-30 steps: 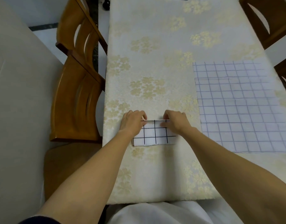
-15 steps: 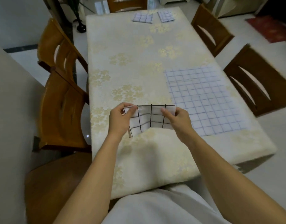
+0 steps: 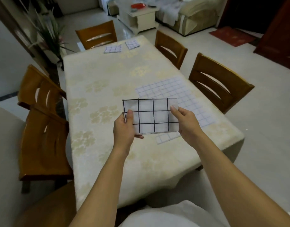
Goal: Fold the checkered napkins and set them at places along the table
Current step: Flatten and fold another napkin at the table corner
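Note:
A folded white napkin with bold black checks (image 3: 151, 116) is held up above the near part of the table. My left hand (image 3: 124, 126) grips its left edge and my right hand (image 3: 185, 122) grips its right edge. Behind and under it an unfolded pale napkin with thin blue checks (image 3: 170, 90) lies flat on the right half of the table. Two folded checkered napkins (image 3: 112, 49) (image 3: 132, 44) rest at the far end of the table.
The table (image 3: 98, 99) wears a cream floral cloth. Wooden chairs stand on the left (image 3: 41, 128), on the right (image 3: 218, 84) and at the far end (image 3: 96, 36). A potted plant (image 3: 49, 33) is at the far left; a low white table (image 3: 141, 17) stands beyond.
Both hands lifted the folded black-checked napkin off the cloth and raised it above the table. The view has tilted up, so the far end and the room now show.

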A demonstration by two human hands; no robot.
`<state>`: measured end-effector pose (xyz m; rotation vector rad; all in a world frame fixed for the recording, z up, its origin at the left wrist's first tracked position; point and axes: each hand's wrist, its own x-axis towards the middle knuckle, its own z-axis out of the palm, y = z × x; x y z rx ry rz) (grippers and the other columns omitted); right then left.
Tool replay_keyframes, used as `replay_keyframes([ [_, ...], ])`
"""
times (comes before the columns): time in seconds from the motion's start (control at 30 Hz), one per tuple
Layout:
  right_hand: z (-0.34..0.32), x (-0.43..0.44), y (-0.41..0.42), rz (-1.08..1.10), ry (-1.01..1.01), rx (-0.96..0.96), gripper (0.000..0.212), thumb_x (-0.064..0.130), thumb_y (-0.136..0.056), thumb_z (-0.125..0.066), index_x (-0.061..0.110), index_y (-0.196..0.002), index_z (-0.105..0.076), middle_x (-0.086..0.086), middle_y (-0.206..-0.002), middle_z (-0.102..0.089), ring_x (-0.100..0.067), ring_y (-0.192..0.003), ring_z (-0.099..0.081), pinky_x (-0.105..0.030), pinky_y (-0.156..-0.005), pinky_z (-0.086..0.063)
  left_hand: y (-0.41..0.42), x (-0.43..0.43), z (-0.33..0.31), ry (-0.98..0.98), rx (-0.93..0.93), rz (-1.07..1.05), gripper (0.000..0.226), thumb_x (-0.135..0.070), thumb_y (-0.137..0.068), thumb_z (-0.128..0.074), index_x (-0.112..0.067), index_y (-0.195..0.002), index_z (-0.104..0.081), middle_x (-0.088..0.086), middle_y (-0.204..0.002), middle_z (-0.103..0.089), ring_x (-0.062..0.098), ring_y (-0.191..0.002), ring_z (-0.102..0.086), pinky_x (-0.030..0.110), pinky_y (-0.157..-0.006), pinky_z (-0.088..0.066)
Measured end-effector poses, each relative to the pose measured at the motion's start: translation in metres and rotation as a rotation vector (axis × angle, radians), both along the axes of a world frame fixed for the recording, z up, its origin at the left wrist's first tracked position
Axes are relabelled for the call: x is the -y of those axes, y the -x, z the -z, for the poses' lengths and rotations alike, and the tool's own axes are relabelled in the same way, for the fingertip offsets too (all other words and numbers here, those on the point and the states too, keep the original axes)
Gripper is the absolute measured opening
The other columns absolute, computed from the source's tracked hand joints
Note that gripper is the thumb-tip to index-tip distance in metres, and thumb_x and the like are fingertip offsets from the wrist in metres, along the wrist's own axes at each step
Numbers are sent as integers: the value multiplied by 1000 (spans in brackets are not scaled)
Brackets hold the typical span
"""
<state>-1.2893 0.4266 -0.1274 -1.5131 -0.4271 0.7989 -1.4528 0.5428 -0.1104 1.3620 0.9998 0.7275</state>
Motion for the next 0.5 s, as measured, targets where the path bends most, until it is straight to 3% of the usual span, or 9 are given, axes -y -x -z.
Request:
replay_keyframes([
  [0.07, -3, 32, -12, 11, 7, 35, 37, 42, -100, -58, 9, -110, -73, -10, -109, -75, -30, -106, -70, -52, -97, -54, -18, 28, -5, -16, -11, 25, 26, -36, -108, -46, -23, -104, -67, 2, -93, -75, 15, -70, -74, 32, -47, -56],
  [0.13, -6, 70, -34, 96, 10, 161, 38, 40, -102, -56, 5, -95, -69, -12, -91, -73, -28, -88, -70, -47, -83, -58, -40, 65, -6, -32, -33, 64, 28, -37, -108, -46, -22, -101, -68, 2, -91, -76, 16, -70, -74, 32, -47, -57],
  [0.2, -12, 105, -53, 168, 6, 311, 40, 37, -103, -54, 1, -86, -60, -12, -75, -63, -26, -69, -60, -44, -64, -50, -61, 100, -7, -49, -52, 114, 32, -38, -107, -45, -17, -98, -68, 4, -83, -77, 20, -65, -74, 32, -44, -55],
  [0.27, -17, 136, -71, 210, 24, 416, 31, 35, -105, -51, 10, -91, -62, -2, -78, -66, -20, -73, -64, -41, -62, -52, -82, 130, -9, -69, -80, 165, 36, -38, -108, -43, -15, -96, -67, 5, -75, -76, 25, -60, -74, 31, -43, -53],
  [0.37, -21, 181, -87, 241, 48, 512, 20, 38, -106, -48, 30, -92, -60, 18, -76, -64, -5, -76, -65, -26, -61, -54, -107, 167, -10, -127, -109, 200, 38, -41, -108, -41, -17, -95, -67, 10, -83, -76, 27, -65, -74, 32, -46, -55],
  [0.5, -21, 220, -106, 274, 81, 527, 23, 40, -105, -47, 23, -102, -62, 7, -89, -68, -7, -84, -68, -24, -65, -60, -129, 199, -16, -206, -143, 248, 37, -42, -107, -37, -17, -103, -65, 4, -90, -76, 20, -65, -75, 30, -48, -58],
])
